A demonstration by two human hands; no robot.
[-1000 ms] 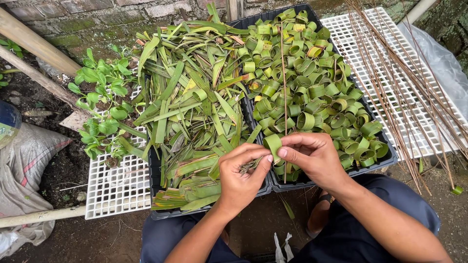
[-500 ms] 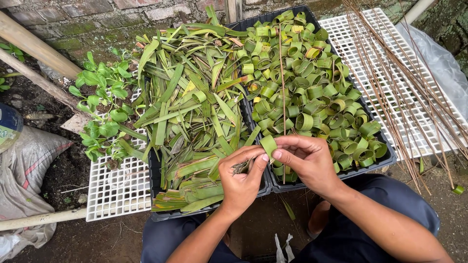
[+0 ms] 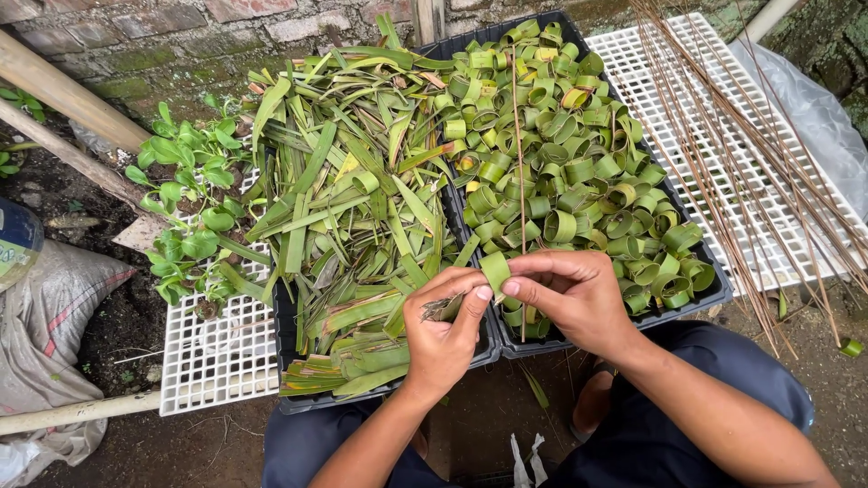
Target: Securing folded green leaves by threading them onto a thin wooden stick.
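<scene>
Nearest, both hands met over the near edge of the black trays: the left hand (image 3: 445, 325) and right hand (image 3: 570, 298) together pinched a green leaf strip (image 3: 495, 269) between fingertips. Beyond, the left tray (image 3: 294, 357) held loose leaves (image 3: 353, 208), the right tray (image 3: 714, 289) rolled leaf rings (image 3: 579, 154). Thin brown sticks (image 3: 723, 154) lay across the far-right white grid (image 3: 669, 81).

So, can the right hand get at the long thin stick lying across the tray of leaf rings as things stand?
Probably yes: the stick lies uncovered on top of the leaf rings, its near end beside the right hand. But both hands, left hand too, pinch a leaf strip.
</scene>
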